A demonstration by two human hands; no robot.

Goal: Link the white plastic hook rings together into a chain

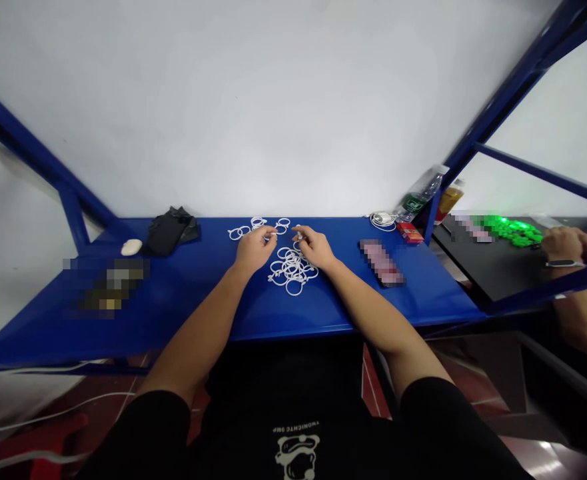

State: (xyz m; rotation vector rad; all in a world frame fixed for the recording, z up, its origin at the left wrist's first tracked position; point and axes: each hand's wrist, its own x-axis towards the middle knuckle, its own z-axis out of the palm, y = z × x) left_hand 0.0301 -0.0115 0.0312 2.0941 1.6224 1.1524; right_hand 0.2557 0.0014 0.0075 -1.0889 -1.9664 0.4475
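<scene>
Pinching with curled fingertips, the person's left hand (256,248) and right hand (316,247) rest close together on a blue metal table (213,313). The left hand's fingers are drawn narrow around a white ring (272,234). The right hand's fingers are likewise narrow on a small white piece (299,235), too small to tell whether it is a ring or a clip. Between the two hands, toward the wrists, lies a heap of white rings (292,272), tangled and overlapping. Farther back, near the wall, a thin row of rings (247,229) lies spread apart from the heap. Judging from that, only a small share has been handled and set aside, and the bulk in the heap is left to do. Left of the hands sit a black pouch (169,232) and a pale oval object (132,247). To the right are a coiled white cable (382,219), a red box (410,232) and a plastic bottle (422,193). At the far right, another person's hands (570,244) rest beside green pieces (513,231) on a black bench (493,270).
</scene>
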